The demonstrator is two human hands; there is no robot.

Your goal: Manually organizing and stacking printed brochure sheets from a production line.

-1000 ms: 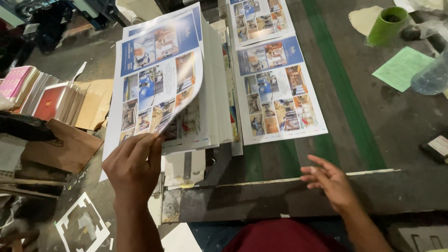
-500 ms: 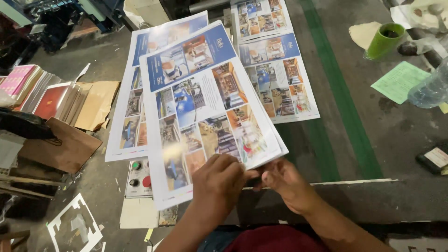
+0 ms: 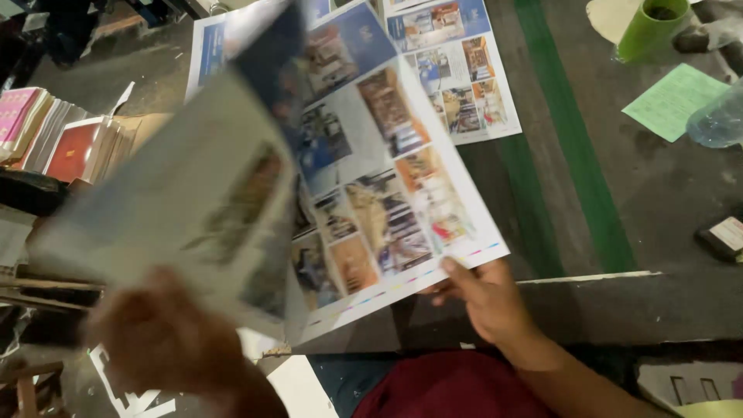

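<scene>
I hold a large printed sheet [image 3: 387, 178] covered with colour photos, lifted above the dark table [image 3: 665, 193]. My right hand [image 3: 484, 298] grips its near edge at the lower right. My left hand [image 3: 166, 340], blurred by motion, grips the sheet's left half, which is folding up and over toward the right half. More printed sheets of the same kind lie flat on the table behind it [image 3: 457, 70].
A green cup [image 3: 650, 29], a light green paper [image 3: 675, 99] and a clear plastic bottle [image 3: 720, 120] sit at the right. A green stripe [image 3: 569, 155] runs down the table. Stacks of booklets [image 3: 54, 135] stand on the left. A small dark block [image 3: 721, 236] lies near the right edge.
A second ago my left hand lifted a sheet off the stack alone. Both hands then took it, and now the left half swings up and over in a fold.
</scene>
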